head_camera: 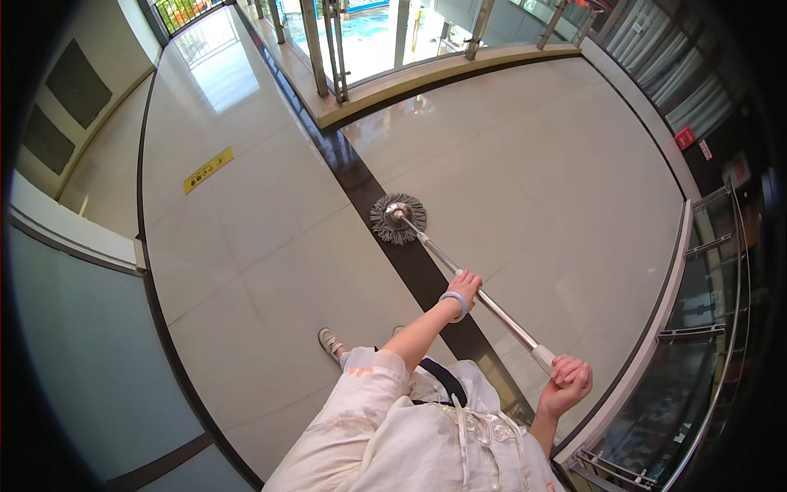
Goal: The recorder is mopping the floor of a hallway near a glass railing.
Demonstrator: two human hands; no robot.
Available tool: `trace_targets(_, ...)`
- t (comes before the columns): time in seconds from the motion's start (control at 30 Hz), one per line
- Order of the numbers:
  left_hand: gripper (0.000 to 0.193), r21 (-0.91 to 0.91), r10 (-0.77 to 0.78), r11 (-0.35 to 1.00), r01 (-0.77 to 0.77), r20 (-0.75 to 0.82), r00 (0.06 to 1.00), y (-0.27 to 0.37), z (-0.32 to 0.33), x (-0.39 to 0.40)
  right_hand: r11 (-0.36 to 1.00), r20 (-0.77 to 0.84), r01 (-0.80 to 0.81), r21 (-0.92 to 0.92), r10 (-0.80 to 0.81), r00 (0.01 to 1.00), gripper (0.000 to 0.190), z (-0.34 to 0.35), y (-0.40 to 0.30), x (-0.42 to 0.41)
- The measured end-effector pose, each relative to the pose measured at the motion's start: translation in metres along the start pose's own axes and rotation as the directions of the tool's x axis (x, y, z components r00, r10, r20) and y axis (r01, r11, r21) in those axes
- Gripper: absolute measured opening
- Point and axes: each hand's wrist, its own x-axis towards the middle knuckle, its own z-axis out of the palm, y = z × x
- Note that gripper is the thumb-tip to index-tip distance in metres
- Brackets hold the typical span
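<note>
A round mop head with grey strands (398, 219) rests on the dark stripe of the tiled floor, its metal hub facing up. From it a metal mop handle (505, 318) runs down to the right. My left hand (465, 288), with a pale bangle at the wrist, is closed around the middle of the handle. Near the top end, my right hand (570, 382) grips the light-coloured plastic handle grip (543, 357).
Glass panels with metal posts (316, 55) stand on a low ledge (399, 83) ahead. A glass railing (695, 332) curves along the right. A yellow floor sticker (209, 170) lies at the left, near a wall. My shoe (330, 342) is on the pale tiles.
</note>
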Motion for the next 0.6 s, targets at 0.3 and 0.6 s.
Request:
trace_targets(0.3, 0.048, -0.209, 0.327, 0.926, -0.315, 0.02, 0.945, 0.106, 0.035, -0.041, 0.998, 0.061, -0.008, -0.06, 0.012, 0.998, 0.039, -0.071, -0.11, 0.06)
trace_targets(0.6, 0.05, -0.178, 0.045, 0.981, -0.075, -0.169, 0.985, 0.082, -0.004, -0.088, 0.971, 0.379, -0.158, 0.177, 0.081, 0.922, 0.039, -0.028, -0.07, 0.125)
